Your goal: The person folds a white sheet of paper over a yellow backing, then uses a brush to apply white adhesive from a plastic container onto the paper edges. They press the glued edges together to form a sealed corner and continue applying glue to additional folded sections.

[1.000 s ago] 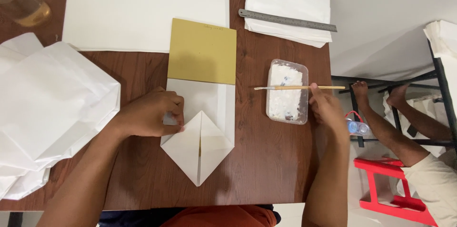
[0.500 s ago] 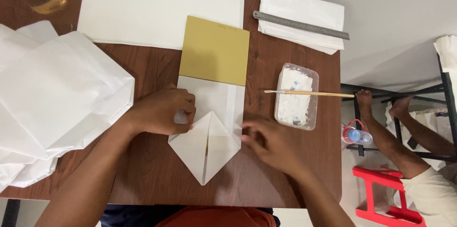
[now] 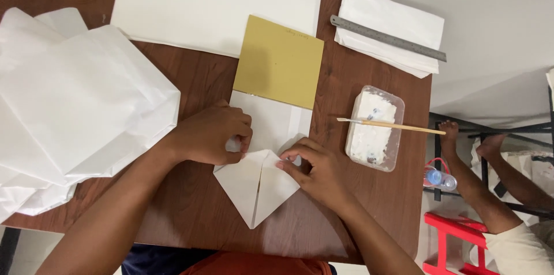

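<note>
A white paper bag [image 3: 257,185] lies flat on the brown table [image 3: 190,206], its near end folded into a point. A yellow-brown card [image 3: 280,61] sticks out of its far end. My left hand [image 3: 210,135] presses on the left flap with fingers bent. On the right flap rests my right hand [image 3: 311,170], fingertips pinching the paper edge near the centre seam. A thin brush [image 3: 392,126] lies across a plastic tub of white paste [image 3: 374,135], to the right of my right hand.
A pile of finished white bags [image 3: 69,102] fills the left side. Large white sheets [image 3: 213,4] lie at the back, with folded sheets [image 3: 392,30] and a metal ruler [image 3: 386,38] at back right. Another person's arms [image 3: 490,194] are below the table's right edge.
My right hand left the brush on the paste tub and moved left onto the bag's right flap. My left hand stayed on the left flap.
</note>
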